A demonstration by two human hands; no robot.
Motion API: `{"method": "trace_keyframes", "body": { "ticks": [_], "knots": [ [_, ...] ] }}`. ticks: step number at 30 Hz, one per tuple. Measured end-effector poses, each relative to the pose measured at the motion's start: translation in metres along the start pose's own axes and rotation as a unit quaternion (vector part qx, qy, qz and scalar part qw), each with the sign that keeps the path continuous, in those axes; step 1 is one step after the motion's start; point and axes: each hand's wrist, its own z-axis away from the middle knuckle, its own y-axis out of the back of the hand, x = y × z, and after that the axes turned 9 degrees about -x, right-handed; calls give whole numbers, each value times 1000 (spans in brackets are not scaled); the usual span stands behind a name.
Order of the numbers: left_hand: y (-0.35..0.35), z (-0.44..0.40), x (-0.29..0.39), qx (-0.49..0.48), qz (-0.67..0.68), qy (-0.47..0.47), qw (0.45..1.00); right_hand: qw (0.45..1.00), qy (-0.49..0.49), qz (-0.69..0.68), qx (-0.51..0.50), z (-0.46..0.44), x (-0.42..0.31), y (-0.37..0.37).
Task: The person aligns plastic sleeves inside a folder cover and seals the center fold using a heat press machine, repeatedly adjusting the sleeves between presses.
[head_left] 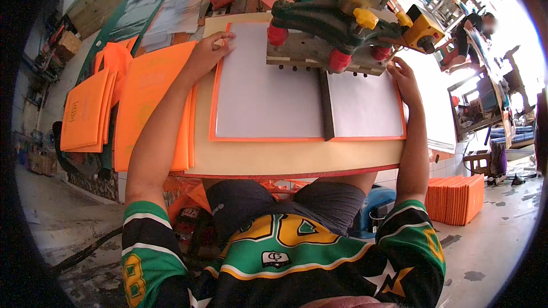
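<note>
An orange-bordered cover (268, 102) with a white inner face lies spread on the cream work board (285, 162). A dark bar (326, 105) crosses it from front to back, right of the middle. My left hand (212, 50) has its bent fingers and thumb at the cover's far left edge. At the far right edge, my right hand (406, 80) grips the cover with curled fingers, partly hidden by the press. The dark green press head (325, 20), with red and yellow knobs, hangs over the cover's far part and hides it.
Orange folded covers (154, 102) lie left of the board, beside smaller orange pieces (85, 111). A stack of orange pieces (455, 199) stands on the floor at right. White sheets (436, 108) lie right of the board. Another person (472, 37) is at the back right.
</note>
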Motion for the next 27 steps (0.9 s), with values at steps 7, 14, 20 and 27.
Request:
{"method": "trace_keyframes", "body": {
  "ticks": [7, 14, 20, 27],
  "knots": [
    [1, -2, -4, 3, 1, -8, 1000, 1000, -11, -8, 8, -2, 1, -1],
    [1, -3, -9, -8, 7, -22, 1000, 1000, -26, -7, -4, 5, -13, -5],
    [-3, -2, -6, -13, 18, -21, 1000, 1000, -9, -6, 12, -1, -1, -3],
    [-1, 1, 1, -12, -20, -51, 998, 1000, 8, 30, -4, 4, -10, -6]
  ]
}}
